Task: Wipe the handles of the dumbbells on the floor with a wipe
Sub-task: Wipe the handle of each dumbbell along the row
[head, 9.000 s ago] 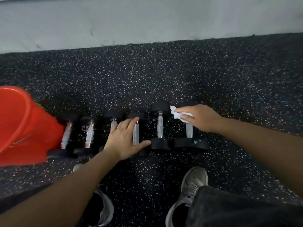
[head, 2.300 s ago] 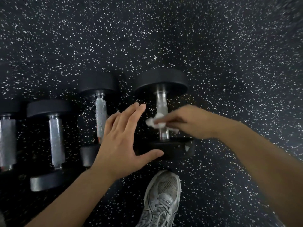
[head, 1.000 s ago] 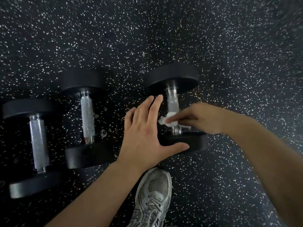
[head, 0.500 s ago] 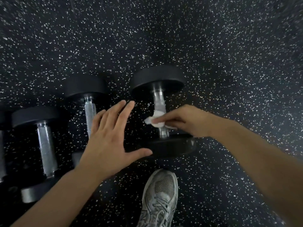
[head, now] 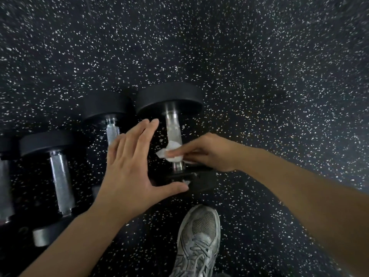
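Observation:
Black dumbbells with silver handles lie in a row on the speckled floor. On the rightmost dumbbell [head: 169,97], my right hand [head: 209,152] pinches a crumpled white wipe [head: 169,151] against the lower part of the handle [head: 174,128]. My left hand [head: 131,166] is spread flat, its thumb touching that dumbbell's near weight [head: 201,182] and its fingers covering part of the neighbouring dumbbell [head: 107,105]. Another dumbbell [head: 60,180] lies further left, and a fourth handle [head: 5,188] shows at the left edge.
A grey sneaker [head: 197,240] stands on the floor just in front of the rightmost dumbbell. Black rubber flooring with white flecks [head: 279,76] stretches out behind and to the right of the row.
My right hand has slid the wipe a little down the handle toward the near weight. My left hand stays braced by the same dumbbell; the view has shifted slightly.

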`<state>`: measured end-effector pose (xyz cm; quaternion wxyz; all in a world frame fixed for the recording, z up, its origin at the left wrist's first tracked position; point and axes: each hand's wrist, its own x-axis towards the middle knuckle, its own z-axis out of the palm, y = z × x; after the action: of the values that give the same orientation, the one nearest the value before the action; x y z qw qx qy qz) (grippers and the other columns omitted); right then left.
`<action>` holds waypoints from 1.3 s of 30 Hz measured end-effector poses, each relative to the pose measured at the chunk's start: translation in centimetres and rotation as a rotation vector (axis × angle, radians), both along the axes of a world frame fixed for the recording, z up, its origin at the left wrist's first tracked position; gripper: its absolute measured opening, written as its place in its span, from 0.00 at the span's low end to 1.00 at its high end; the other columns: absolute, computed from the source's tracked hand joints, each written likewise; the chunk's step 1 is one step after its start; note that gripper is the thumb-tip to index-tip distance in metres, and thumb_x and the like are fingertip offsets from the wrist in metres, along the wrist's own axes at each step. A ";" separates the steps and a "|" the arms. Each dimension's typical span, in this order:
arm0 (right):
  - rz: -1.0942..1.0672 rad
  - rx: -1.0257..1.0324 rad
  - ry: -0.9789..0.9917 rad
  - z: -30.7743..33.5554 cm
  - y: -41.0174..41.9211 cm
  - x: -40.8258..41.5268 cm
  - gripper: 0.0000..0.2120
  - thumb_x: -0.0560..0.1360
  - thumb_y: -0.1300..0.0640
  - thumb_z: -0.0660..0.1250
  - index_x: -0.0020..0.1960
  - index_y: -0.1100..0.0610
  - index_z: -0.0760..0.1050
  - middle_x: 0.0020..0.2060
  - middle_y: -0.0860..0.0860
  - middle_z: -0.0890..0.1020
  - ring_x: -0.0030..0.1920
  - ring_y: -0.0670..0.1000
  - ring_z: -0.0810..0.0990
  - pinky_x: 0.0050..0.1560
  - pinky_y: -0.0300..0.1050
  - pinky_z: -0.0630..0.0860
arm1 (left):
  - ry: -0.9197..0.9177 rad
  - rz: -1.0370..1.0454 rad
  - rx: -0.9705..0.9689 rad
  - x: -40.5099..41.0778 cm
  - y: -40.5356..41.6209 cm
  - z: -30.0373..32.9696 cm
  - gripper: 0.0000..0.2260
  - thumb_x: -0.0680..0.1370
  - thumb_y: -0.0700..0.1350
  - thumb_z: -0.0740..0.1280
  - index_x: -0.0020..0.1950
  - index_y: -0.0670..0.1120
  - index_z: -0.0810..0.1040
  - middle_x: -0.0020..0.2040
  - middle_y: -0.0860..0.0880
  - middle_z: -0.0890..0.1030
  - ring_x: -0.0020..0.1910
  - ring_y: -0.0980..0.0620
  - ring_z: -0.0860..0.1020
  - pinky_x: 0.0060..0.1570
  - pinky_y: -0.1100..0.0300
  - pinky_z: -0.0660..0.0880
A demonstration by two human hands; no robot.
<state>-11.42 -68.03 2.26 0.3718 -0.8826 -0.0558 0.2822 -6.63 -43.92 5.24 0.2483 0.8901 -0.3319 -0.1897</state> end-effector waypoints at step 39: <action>-0.191 -0.156 -0.071 17.2 6.3 3.3 0.16 0.84 0.51 0.60 0.70 0.42 0.75 0.67 0.51 0.80 0.59 0.52 0.82 0.62 0.53 0.77 | -0.347 -0.023 0.003 4.2 5.5 15.7 0.55 0.67 0.82 0.59 0.85 0.54 0.47 0.83 0.49 0.58 0.81 0.49 0.57 0.83 0.46 0.45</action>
<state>-8.09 -61.73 19.43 0.3248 -0.9196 0.0377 0.2177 -2.46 -38.46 20.97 0.1838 0.9059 -0.3797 -0.0368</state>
